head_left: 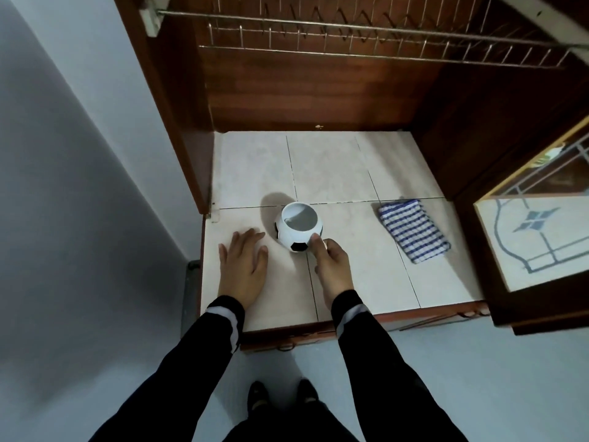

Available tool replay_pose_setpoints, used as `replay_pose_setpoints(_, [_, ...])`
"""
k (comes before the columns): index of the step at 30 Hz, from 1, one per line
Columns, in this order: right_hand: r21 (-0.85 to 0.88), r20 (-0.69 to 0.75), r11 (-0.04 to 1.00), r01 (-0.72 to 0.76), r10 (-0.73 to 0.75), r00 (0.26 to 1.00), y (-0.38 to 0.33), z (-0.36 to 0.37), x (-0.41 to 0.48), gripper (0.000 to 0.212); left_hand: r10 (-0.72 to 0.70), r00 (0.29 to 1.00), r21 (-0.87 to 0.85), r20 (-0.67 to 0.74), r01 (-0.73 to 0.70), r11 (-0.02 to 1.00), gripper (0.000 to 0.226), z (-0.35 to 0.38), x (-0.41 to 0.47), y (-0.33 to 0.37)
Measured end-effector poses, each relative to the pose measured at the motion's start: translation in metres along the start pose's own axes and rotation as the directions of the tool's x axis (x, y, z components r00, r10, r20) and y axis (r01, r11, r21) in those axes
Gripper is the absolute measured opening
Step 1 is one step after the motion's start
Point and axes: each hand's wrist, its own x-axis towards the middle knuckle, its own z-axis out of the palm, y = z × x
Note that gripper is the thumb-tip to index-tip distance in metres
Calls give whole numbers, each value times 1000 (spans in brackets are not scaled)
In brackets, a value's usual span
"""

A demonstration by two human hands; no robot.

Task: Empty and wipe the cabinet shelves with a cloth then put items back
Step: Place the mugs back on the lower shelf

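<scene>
A white mug patterned like a football [298, 226] stands upright on the tiled cabinet shelf [334, 167], near its front middle. My right hand [331, 266] grips the mug at its near right side, thumb against the wall and fingers curled round what seems to be the handle, which is hidden. My left hand [243, 264] lies flat on the tiles just left of the mug, fingers straight, not touching it. A folded blue-and-white checked cloth [414, 231] lies on the shelf to the right, apart from both hands.
A wire dish rack [350, 36] hangs across the cabinet above the shelf. The open glass-panelled door [535, 237] juts out at the right. The brown side wall [178, 122] bounds the shelf on the left. My feet stand on the pale floor below.
</scene>
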Motion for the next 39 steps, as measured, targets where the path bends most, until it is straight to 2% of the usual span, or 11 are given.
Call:
replay_pose_setpoints(4, [-2,-7,1000,14,-14,1000,4,-21,-9,42,73,997,-8,2,-73,997,70,16,-3,10])
replay_pose_setpoints(10, [23,-36,998,53,-52,998,4,-62,-21,38,98,995,-62,4,-98,993,65,39,-13,35])
replay_pose_setpoints(17, [59,-41,997,48,-46,998,16,-120,-48,38,186,982,4,-9,-186,982,59,69,-42,64])
replay_pose_setpoints(20, [99,-67,989,109,-103,992,24,-151,-65,39,239,971,32,1,-239,971,54,84,-61,79])
replay_pose_setpoints(23, [122,-93,988,97,-86,992,29,-180,-84,31,258,966,22,-23,-257,966,48,100,-78,92])
replay_pose_setpoints(28, [132,-180,989,65,-41,983,51,-243,-125,38,303,950,15,76,-305,952,47,141,-128,115])
replay_pose_setpoints(32, [135,-266,989,58,-20,964,65,-294,-157,38,249,954,-12,167,-250,968,49,171,-158,144])
replay_pose_setpoints(35, [145,-318,987,65,-16,948,71,-332,-180,34,300,929,-112,215,-281,953,44,197,-181,173])
replay_pose_setpoints(39, [161,-412,985,69,4,911,79,-383,-204,32,261,895,-283,362,-161,945,30,240,-215,211])
